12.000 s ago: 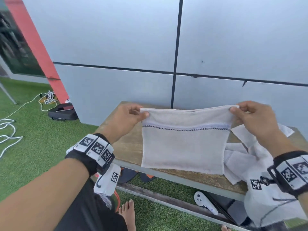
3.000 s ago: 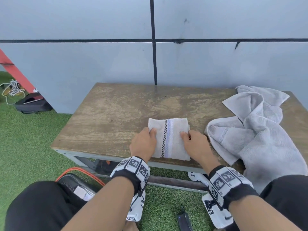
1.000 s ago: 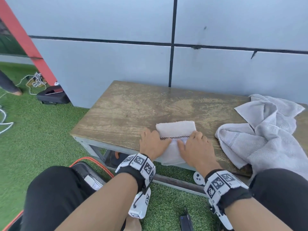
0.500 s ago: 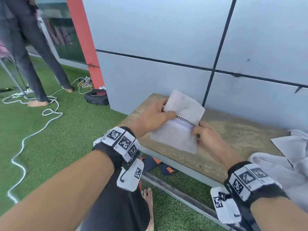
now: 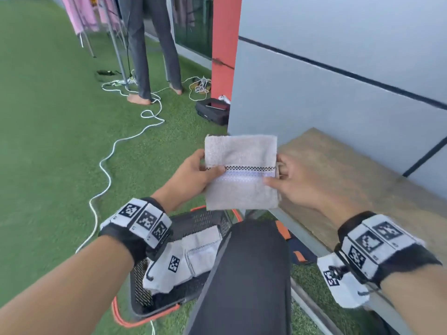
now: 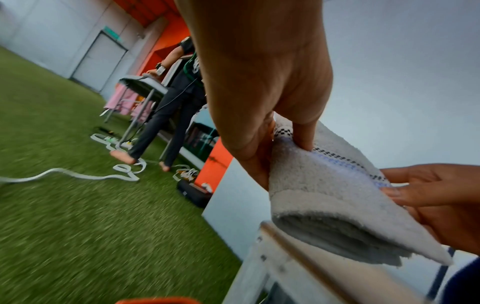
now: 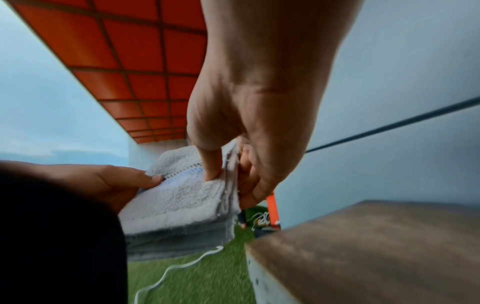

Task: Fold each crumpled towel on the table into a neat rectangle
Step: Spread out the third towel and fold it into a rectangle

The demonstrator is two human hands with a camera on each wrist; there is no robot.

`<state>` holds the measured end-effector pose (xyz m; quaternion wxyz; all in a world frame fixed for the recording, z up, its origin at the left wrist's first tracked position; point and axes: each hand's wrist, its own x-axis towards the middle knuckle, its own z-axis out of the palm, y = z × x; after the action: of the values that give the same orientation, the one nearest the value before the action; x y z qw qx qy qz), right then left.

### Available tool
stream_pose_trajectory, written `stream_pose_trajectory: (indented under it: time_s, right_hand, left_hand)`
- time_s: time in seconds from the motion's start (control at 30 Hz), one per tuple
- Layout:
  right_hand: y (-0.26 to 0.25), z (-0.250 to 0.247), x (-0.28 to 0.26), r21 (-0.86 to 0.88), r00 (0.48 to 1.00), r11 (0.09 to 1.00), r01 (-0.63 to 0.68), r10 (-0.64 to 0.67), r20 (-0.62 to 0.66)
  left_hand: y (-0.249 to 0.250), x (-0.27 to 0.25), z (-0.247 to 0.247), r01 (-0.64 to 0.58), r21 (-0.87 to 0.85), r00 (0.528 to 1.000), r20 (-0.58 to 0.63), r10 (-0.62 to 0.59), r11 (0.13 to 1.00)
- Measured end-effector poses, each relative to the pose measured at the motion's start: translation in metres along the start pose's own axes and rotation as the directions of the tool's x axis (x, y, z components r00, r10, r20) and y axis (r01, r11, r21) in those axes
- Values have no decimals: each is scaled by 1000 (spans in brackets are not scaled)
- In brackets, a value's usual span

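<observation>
So the folded towel (image 5: 240,171) is up in the air right now, middle of the head view, held off the left end of the table (image 5: 362,180) rather than lying on it. The left hand (image 5: 193,177) pinches its left edge with the thumb on top, right by the checkered stripe, and the right hand (image 5: 297,182) pinches the right edge the same way, thumb over the top and fingers underneath. Below it, lower middle of the frame, there's a black mesh basket (image 5: 205,221) with what looks like another folded towel (image 5: 200,247) already inside.

What could go wrong, I'd say: the wrist views show a thick stack of layers with loose edges on the right side. If either pinch only catches the top layers, the bottom ones could droop open on the way down and the rectangle is gone. Dropping it in from too high could also land it skewed or half unfolded on top of the other one.

Compared with half a second ago, the towel was tilted over the table's corner; now it's level and has come further left, clear of the tabletop. A second ago it was flat on the table under both hands.
</observation>
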<state>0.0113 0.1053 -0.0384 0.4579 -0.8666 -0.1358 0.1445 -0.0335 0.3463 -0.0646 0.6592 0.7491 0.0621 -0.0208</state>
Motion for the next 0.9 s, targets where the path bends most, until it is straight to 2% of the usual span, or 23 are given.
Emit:
stream_pose_trajectory:
  time_s: [0.13,0.3,0.4,0.5,0.57,0.7,0.8,0.9]
  right_hand:
    - [40,57,41,-5,987,999,-41,41,153]
    - [95,136,84,-56,930,995,-85,99,354]
    - [122,183,104,-196,843,972,-132,214,494]
    - [141,225,119,-303,720,940,-156,318,617]
    - [148,249,125,-366,657,923,-120,350,668]
    - [161,289,133,-438,546,897,-66,400,736]
    - [174,314,136,-439,497,893,-100,427,756]
    - [183,331,139,-425,504,896,-131,429,749]
  left_hand:
    - [-82,12,-18,162,-22,983,-82,-163,987]
    - [-179,14,-47,366,33,917,-185,-354,930]
    - [-226,5,-58,474,79,860,-255,-442,877]
    - [-264,-8,-63,552,159,819,-289,-496,819]
    - [-287,-16,-63,596,235,793,-322,-517,768]
    - [-317,-21,-65,683,221,721,-360,-593,696]
    - [-328,-21,-67,715,212,688,-385,-616,666]
    - [-333,-19,-69,738,200,664,-381,-643,644]
